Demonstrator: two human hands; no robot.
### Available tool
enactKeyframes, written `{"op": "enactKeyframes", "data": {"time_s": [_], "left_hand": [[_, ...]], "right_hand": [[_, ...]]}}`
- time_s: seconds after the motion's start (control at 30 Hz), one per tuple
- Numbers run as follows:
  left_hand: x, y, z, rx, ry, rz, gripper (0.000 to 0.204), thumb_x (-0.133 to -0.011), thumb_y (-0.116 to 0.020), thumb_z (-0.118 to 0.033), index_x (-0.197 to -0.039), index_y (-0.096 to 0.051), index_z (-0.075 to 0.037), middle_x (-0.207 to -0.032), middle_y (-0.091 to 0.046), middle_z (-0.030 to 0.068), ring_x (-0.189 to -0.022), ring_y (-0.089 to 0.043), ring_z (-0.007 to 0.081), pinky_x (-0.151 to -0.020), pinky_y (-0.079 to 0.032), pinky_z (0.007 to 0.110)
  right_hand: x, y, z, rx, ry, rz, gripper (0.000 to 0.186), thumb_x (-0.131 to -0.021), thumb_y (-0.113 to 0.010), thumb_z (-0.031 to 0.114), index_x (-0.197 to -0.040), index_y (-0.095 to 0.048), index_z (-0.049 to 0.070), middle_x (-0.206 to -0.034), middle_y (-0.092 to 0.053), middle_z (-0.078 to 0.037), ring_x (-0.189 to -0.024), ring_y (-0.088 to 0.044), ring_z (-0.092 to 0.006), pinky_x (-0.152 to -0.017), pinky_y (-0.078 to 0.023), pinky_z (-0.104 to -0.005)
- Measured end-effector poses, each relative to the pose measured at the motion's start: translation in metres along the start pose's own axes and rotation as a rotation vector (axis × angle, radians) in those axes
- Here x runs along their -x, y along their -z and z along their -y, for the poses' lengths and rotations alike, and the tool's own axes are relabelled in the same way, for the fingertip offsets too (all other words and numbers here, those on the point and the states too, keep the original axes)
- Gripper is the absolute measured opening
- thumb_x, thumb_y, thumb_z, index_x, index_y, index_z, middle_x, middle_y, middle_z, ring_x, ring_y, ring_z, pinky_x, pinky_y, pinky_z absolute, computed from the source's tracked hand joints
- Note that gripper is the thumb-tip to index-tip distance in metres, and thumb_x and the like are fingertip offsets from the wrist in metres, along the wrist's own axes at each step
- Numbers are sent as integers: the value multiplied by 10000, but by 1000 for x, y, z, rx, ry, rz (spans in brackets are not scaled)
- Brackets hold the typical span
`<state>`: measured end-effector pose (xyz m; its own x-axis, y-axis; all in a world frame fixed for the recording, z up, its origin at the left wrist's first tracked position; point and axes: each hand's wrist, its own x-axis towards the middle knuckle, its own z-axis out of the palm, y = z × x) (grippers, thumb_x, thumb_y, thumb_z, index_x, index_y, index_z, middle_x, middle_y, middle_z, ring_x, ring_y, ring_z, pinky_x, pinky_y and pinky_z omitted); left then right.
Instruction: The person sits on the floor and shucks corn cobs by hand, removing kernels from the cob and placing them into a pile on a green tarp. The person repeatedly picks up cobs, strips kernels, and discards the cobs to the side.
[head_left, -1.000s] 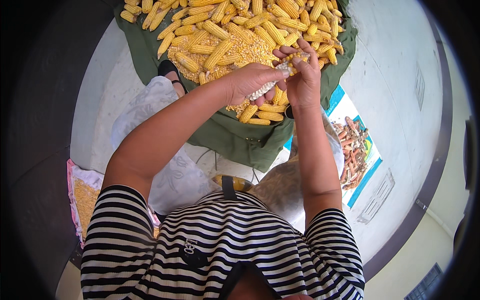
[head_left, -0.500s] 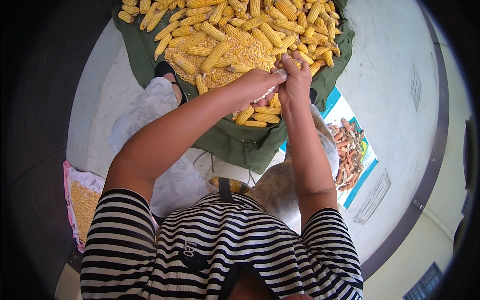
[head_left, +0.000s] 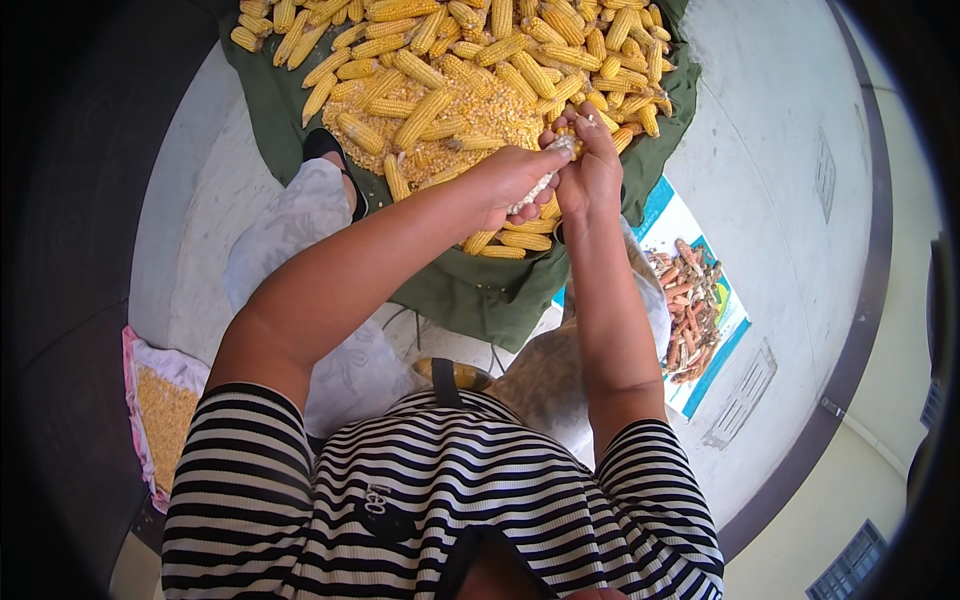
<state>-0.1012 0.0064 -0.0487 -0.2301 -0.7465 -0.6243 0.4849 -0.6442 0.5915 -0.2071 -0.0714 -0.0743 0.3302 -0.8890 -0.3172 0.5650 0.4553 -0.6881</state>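
A partly shelled corn cob (head_left: 537,194) is held slantwise between my two hands, above the near right part of the corn heap. Its lower stretch is bare and whitish, while yellow kernels remain near the upper end. My left hand (head_left: 512,180) is closed around the bare part, thumb pointing toward the right hand. Wrapped about the upper end is my right hand (head_left: 590,172), its fingers curled and its thumb raised along the cob. Loose kernels (head_left: 490,118) lie beneath and left of the hands, among whole yellow corn cobs (head_left: 423,117).
The heap rests on a dark green cloth (head_left: 490,305) between my feet. Reddish stripped cobs (head_left: 690,310) are piled on a blue-and-white sheet (head_left: 708,385) at the right. A pink-edged cloth with kernels (head_left: 165,405) lies at the lower left. Pale concrete floor (head_left: 770,200) surrounds these.
The whole scene has shifted slightly left. My right thumb has changed position on the cob, and more of the whitish cob shows between my hands. Both hands keep their hold.
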Motion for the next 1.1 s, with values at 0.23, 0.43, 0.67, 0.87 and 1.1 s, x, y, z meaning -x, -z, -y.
{"op": "enactKeyframes", "data": {"time_s": [0.23,0.43,0.67,0.87,1.1], "left_hand": [[-1,2,-3,-10,-15,24,389,-958,-494,-488,-825,-525,-123,-554,-461,-32,-383,-391,68,-337,-246,223],[-1,2,-4,-62,-65,26,400,-972,-466,-474,-826,-522,-106,-561,-462,-17,-393,-395,84,-355,-261,227],[-5,-1,11,-158,-189,-9,401,-981,-460,-439,-797,-517,-87,-573,-470,10,-398,-411,105,-362,-289,247],[-1,0,15,-44,-146,45,382,-977,-479,-436,-808,-523,-96,-583,-475,-6,-389,-403,90,-348,-286,240],[2,8,3,136,-37,104,377,-967,-493,-468,-857,-523,-109,-584,-465,-18,-390,-381,73,-344,-274,204]], "right_hand": [[1,-2,9,-222,-49,22,372,-872,-472,148,-1212,-449,-2,-1026,-554,-176,-909,-560,-308,-791,-522,-487],[3,-9,14,-170,-52,14,323,-903,-446,138,-1195,-464,2,-1010,-558,-176,-916,-576,-304,-803,-534,-488],[0,-8,5,43,12,-72,250,-1006,-409,207,-1119,-506,7,-941,-576,-156,-851,-601,-270,-712,-559,-404],[-4,-2,3,-20,-61,-102,272,-1015,-410,279,-1063,-497,26,-867,-564,-131,-769,-581,-244,-671,-538,-413],[6,-10,17,-163,-121,78,329,-888,-408,110,-1195,-443,-1,-1034,-546,-186,-918,-580,-307,-831,-527,-494]]}}
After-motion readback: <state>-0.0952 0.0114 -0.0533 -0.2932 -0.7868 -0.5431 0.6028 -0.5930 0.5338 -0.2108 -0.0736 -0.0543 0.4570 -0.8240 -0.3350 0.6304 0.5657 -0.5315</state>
